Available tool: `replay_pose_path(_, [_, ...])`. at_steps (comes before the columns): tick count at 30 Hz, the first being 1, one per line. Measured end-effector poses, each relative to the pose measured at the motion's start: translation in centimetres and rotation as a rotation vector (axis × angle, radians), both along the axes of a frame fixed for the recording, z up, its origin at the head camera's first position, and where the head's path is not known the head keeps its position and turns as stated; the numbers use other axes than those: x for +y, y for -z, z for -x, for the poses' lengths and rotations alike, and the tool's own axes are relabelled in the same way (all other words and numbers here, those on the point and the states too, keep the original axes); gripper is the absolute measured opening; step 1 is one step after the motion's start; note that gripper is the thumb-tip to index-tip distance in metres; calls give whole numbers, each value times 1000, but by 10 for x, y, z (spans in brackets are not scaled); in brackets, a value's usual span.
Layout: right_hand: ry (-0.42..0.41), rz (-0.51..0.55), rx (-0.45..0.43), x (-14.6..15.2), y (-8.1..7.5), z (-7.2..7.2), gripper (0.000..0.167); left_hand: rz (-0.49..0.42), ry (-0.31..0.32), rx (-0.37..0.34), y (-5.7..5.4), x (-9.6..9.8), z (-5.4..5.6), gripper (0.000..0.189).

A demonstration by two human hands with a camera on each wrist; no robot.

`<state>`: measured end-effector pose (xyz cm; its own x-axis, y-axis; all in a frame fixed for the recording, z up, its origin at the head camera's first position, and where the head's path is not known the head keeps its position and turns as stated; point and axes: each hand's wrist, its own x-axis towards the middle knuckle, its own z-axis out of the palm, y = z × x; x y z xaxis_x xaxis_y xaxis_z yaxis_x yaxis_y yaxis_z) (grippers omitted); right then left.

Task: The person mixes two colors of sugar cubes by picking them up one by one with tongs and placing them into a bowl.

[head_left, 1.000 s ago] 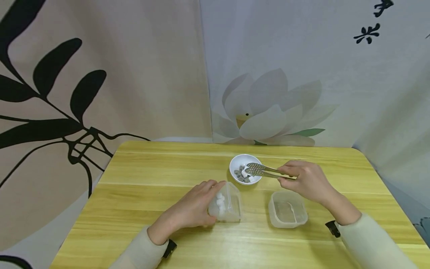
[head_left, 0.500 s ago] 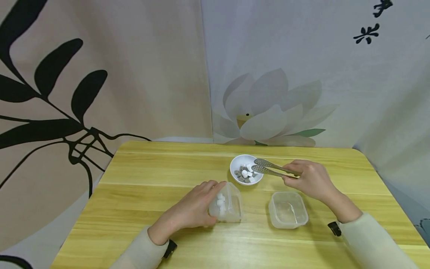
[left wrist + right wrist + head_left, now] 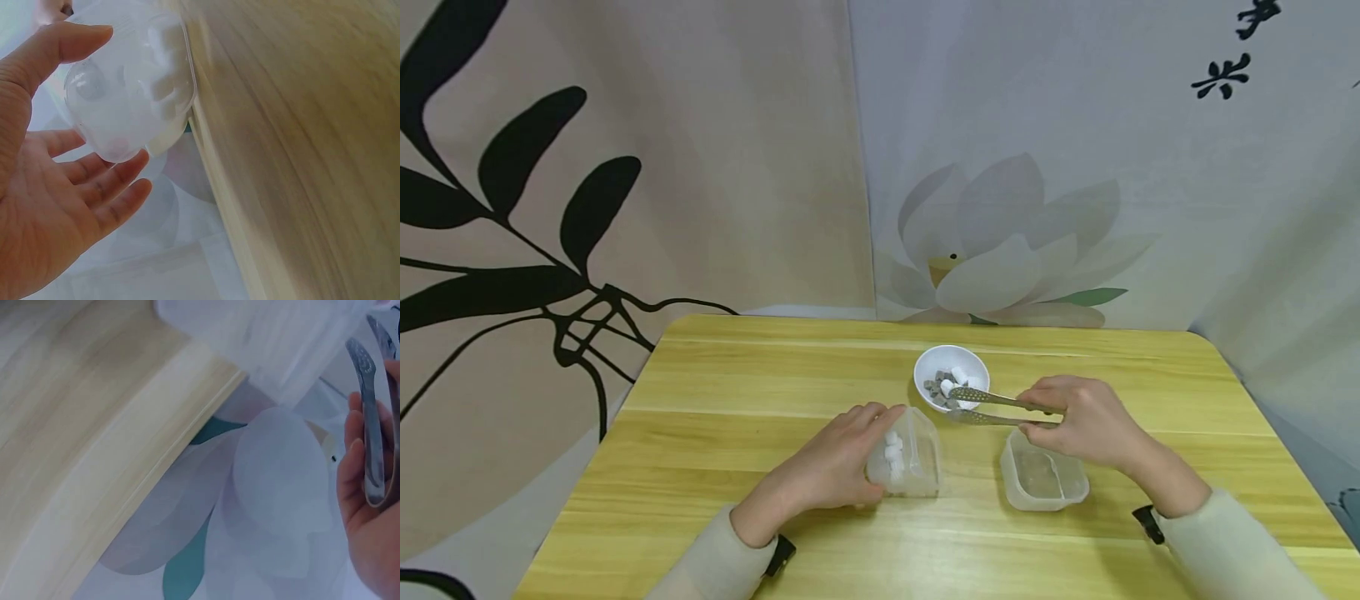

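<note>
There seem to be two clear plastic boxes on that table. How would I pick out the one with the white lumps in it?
On the yellow wooden table, look just in front of the small white bowl. Two clear plastic boxes stand there; yours is the one the left hand holds, with white lumps inside. The other box looks empty.

– What carries everything?
– A light wooden table (image 3: pixel 715 433).
– And on it?
– A white bowl (image 3: pixel 951 365) toward the back; nearer, two clear plastic containers: the left container (image 3: pixel 917 467) seemingly tipped, the right container (image 3: pixel 1045 492) upright.
</note>
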<state>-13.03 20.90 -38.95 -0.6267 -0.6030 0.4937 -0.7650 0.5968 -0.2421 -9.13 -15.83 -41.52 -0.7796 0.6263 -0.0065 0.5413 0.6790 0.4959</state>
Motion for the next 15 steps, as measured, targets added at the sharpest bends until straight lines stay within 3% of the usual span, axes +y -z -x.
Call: replay_pose_path(15, [-130,-50,40,-40,5,-13,26,5,1,-1,0,1,0,105])
